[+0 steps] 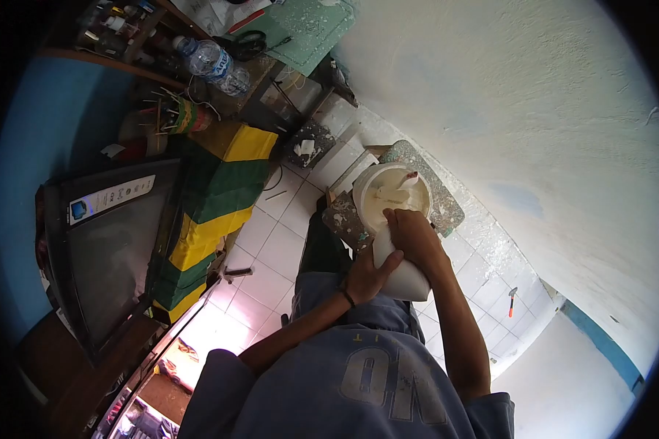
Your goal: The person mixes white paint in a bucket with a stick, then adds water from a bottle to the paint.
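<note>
white pot (395,201) is tipped between both hands, open mouth showing, and a small white piece with a red tip (408,178) lies inside by the far rim. right hand (414,234) is clamped over the near rim, fingers hooked on the edge. left hand (366,276) wraps the narrow lower side, thumb pressed across it, with a dark band at that wrist. under the pot, just past the hands, a speckled board (447,208) lies on the tiled floor (271,256). right of the right forearm, well apart, a small hammer (512,300) lies on the tiles. left of the left hand there's a green and yellow cloth (223,194), a dark screen (102,249), and farther off a water bottle (212,62).
</note>
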Available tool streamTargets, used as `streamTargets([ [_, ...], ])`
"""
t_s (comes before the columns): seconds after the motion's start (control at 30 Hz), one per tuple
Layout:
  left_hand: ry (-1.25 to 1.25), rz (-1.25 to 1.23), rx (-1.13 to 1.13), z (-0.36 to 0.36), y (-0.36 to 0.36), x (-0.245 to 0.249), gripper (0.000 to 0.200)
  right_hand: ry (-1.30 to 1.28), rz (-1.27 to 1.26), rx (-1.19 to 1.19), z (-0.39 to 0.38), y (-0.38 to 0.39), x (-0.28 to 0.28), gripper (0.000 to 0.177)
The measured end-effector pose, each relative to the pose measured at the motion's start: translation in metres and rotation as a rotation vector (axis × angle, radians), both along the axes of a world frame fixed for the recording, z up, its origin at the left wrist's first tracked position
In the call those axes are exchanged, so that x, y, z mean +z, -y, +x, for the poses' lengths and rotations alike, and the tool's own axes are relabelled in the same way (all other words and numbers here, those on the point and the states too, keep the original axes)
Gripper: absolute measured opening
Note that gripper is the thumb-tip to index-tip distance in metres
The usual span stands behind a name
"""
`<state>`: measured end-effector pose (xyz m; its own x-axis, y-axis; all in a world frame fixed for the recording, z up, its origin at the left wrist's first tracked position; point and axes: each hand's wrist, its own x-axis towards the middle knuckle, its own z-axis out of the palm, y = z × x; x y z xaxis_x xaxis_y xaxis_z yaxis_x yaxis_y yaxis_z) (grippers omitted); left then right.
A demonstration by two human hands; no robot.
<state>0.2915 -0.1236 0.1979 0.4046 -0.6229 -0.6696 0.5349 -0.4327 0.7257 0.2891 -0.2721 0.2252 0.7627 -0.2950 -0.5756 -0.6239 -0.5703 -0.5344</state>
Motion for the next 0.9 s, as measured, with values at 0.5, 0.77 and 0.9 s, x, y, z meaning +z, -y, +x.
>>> streamTargets([
  [0.5,0.007,-0.017,-0.018,-0.006,-0.011,-0.015,0.061,-0.027,-0.020,0.082,-0.005,0.000,-0.013,0.039],
  [0.77,0.100,-0.069,-0.022,-0.001,-0.007,-0.009,0.058,-0.083,-0.043,0.048,-0.007,0.002,-0.009,0.034],
  [0.9,0.190,-0.102,-0.082,0.005,-0.009,-0.004,0.058,-0.125,-0.014,-0.053,-0.007,0.000,-0.012,0.032],
])
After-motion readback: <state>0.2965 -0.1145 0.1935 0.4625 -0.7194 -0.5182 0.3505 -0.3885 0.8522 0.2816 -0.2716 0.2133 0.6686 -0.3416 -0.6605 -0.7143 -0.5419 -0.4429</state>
